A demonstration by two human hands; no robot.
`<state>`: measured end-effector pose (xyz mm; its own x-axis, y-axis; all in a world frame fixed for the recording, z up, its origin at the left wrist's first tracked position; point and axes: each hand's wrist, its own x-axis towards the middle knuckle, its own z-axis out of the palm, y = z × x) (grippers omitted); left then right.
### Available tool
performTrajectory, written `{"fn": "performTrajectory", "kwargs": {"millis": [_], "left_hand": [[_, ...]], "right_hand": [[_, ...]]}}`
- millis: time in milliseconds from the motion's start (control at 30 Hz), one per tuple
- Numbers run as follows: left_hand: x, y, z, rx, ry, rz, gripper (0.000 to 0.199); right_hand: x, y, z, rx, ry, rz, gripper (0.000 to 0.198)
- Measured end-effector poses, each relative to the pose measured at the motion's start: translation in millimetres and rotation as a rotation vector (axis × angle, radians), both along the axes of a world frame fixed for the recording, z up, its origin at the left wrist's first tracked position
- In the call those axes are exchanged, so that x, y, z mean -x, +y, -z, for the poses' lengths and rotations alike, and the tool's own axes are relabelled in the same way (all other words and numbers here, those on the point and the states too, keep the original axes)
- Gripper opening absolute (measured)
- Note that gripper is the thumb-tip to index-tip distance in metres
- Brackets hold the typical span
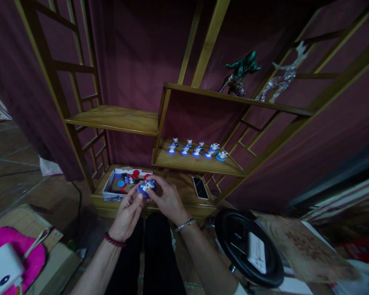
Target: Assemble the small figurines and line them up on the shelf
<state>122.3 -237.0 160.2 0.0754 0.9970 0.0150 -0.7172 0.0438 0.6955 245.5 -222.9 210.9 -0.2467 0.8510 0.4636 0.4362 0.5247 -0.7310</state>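
Between my two hands I hold a small purple and white figurine (147,185) on a round purple base. The fingers of my left hand (130,215) grip its base from the left. My right hand (167,199) pinches its upper right side. Just behind my left hand is an open cardboard box (110,192) with red and blue round bases and figurine parts in it. On the raised shelf (184,160) several similar small figurines (185,150) stand in two rows, purple ones in front, dark ones behind, with blue ones at the right end.
A phone (200,187) lies on the low shelf right of my hands. Higher up stand a green and bronze statue (240,76) and a clear deer figure (283,80). A round black stool (249,248) is at right; a box (53,262) with a pink mat (33,254) is at left.
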Motion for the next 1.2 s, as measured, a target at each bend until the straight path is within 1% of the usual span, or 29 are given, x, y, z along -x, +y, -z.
{"fn": "performTrajectory", "kwargs": {"millis": [233, 400, 567, 767, 900, 1033, 1133, 1200], "left_hand": [[-3, 1, 0.4, -0.001, 0.006, -0.009, 0.037], [-6, 1, -2.3, 0.024, 0.013, -0.015, 0.031], [-7, 1, -4.4, 0.015, 0.026, 0.010, 0.024], [-6, 0, -2.3, -0.009, 0.025, 0.070, 0.015], [-5, 0, -2.5, -0.008, 0.006, 0.094, 0.013], [-6, 0, -3.2, -0.002, -0.018, 0.098, 0.016], [-7, 0, -2.1, 0.011, -0.032, 0.096, 0.020], [-8, 1, -0.9, 0.021, -0.045, 0.093, 0.020]], "right_hand": [[-1, 0, 2, 0.010, 0.009, 0.025, 0.027], [-5, 1, 2, 0.038, 0.014, 0.003, 0.027], [-9, 2, 2, 0.051, 0.000, -0.025, 0.026], [-12, 2, -3, 0.016, -0.029, -0.084, 0.023], [-13, 2, -8, -0.011, -0.059, -0.123, 0.022], [-13, 3, -10, -0.006, -0.079, -0.124, 0.021], [-13, 3, -10, -0.007, -0.088, -0.124, 0.024], [-15, 4, -11, -0.009, -0.100, -0.136, 0.027]]}}
